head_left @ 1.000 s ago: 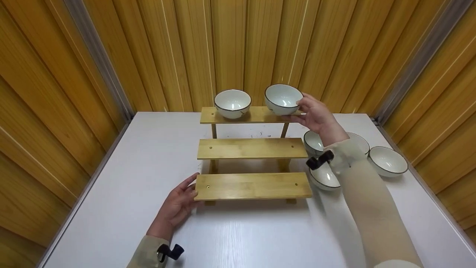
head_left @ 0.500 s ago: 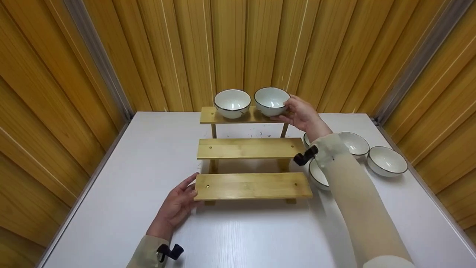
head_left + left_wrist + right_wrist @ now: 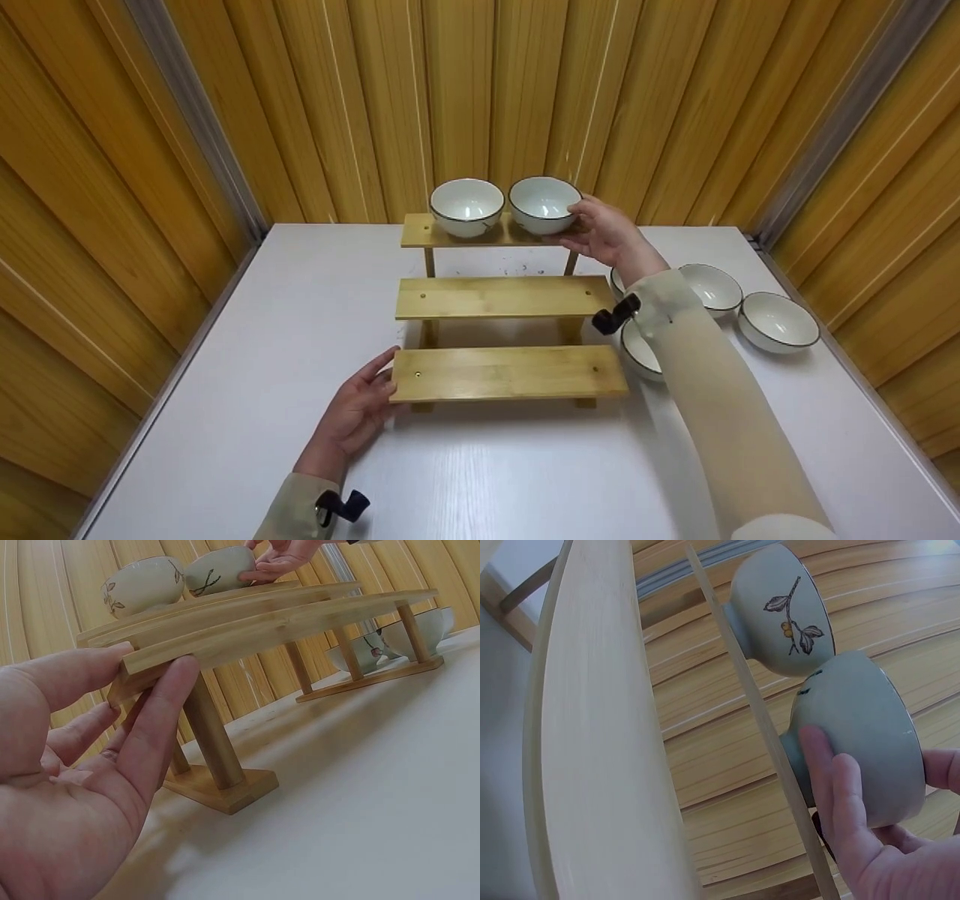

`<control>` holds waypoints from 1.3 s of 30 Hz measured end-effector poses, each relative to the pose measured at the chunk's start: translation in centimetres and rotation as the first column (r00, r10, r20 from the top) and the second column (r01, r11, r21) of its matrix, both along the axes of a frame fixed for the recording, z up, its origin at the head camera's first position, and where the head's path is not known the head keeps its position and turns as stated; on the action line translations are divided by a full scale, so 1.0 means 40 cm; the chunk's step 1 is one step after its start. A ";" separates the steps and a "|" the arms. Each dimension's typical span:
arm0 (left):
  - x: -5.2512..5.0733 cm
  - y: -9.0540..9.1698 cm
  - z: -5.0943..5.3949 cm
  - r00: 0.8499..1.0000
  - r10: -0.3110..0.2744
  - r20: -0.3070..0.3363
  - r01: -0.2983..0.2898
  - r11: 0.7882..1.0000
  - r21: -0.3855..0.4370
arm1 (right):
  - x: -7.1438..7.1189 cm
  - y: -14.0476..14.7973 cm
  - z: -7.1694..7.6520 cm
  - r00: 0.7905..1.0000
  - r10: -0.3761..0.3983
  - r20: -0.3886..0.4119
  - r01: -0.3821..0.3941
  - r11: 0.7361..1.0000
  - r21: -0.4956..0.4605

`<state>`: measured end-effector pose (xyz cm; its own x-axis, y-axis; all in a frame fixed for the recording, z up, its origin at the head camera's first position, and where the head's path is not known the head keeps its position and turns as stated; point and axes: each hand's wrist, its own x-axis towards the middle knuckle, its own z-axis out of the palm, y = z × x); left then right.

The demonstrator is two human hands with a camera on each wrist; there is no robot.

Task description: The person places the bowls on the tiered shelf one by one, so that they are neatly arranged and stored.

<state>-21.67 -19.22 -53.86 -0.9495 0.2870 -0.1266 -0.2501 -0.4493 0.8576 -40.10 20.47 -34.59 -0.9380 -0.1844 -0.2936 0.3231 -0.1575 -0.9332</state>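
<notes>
A three-tier wooden display stand point(image 3: 506, 373) stands on the white table. On its top tier sits a white bowl point(image 3: 466, 208) with a dark rim and a painted twig. Right beside it a second such bowl point(image 3: 543, 206) is at the top tier's surface. My right hand point(image 3: 607, 234) holds this second bowl by its right side, thumb at the rim and fingers low on the outer wall, as the right wrist view shows. My left hand point(image 3: 352, 414) grips the left end of the lowest tier; in the left wrist view the thumb point(image 3: 82, 675) lies at the board's corner and fingers reach beneath.
More white bowls stand on the table point(image 3: 225, 420) right of the stand, among them one at the far right point(image 3: 778, 324) and one beside it point(image 3: 711, 289). Two others are partly hidden by my right forearm. Wood-panelled walls point(image 3: 465, 90) enclose the table.
My right hand has moved left and slightly down with its bowl, bringing it close beside the other bowl on the top tier. My left hand has stayed at the lowest tier.
</notes>
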 end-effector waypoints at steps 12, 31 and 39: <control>-0.002 0.003 -0.004 1.000 0.003 0.007 -0.003 1.000 -0.023 | 0.031 0.058 -0.008 0.997 0.081 0.002 -0.081 0.994 -0.078; 0.002 -0.003 0.002 1.000 -0.006 0.015 0.006 1.000 0.023 | 0.203 0.308 -0.010 0.976 0.123 -0.178 -0.168 0.951 -0.260; 0.004 -0.004 0.000 1.000 0.021 0.020 -0.021 1.000 0.003 | 0.280 0.414 -0.042 0.962 0.096 -0.257 -0.169 0.945 -0.281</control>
<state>-21.51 -19.39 -53.85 -0.9525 0.2677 -0.1451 -0.2582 -0.4573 0.8510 -28.89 37.04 -36.25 -0.9342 -0.3562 0.0210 0.1361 -0.4102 -0.9018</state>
